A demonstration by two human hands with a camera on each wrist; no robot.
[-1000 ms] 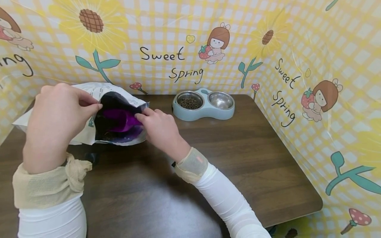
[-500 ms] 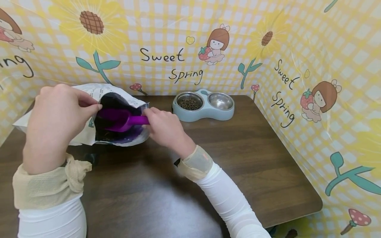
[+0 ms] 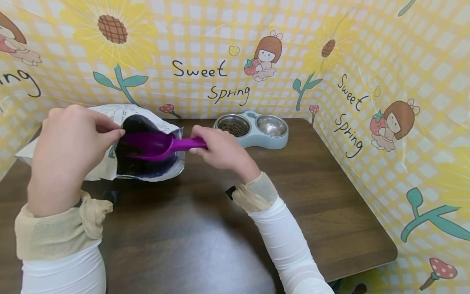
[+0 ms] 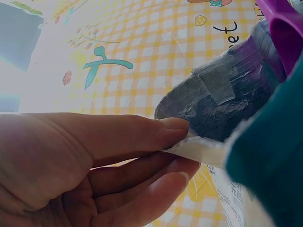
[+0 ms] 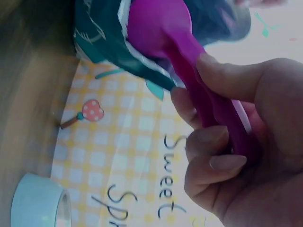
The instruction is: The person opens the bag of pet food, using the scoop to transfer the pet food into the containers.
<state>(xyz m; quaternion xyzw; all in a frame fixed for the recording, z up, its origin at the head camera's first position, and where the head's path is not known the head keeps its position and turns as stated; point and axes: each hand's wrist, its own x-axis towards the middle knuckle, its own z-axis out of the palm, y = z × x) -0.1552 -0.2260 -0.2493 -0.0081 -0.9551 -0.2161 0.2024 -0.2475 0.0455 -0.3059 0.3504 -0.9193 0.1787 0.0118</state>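
Head view, left hand: the left hand [image 3: 71,141] pinches the top edge of the white bag [image 3: 110,163], holding its dark mouth open toward the middle of the table [image 3: 293,192].
Head view, right hand: the right hand [image 3: 220,149] is curled around the handle of the purple scoop [image 3: 158,145]; the scoop's bowl sits right in the bag's mouth, handle sticking out to the right.
Head view, other stuff: a blue double pet bowl [image 3: 253,130] sits at the back edge of the table, just behind the right hand. Its left dish has kibble [image 3: 233,128] in it.
Left wrist view: thumb and fingers [image 4: 142,132] are pressed together on the bag's white rim [image 4: 203,151], with the dark foil inside just past the fingertips. A bit of purple scoop shows top right.
Right wrist view: fingers [image 5: 213,156] are wrapped round the scoop handle with the thumb on top, pretty firm grip. The scoop's bowl [image 5: 156,23] is at the bag's opening. Can't tell if there's anything in it.
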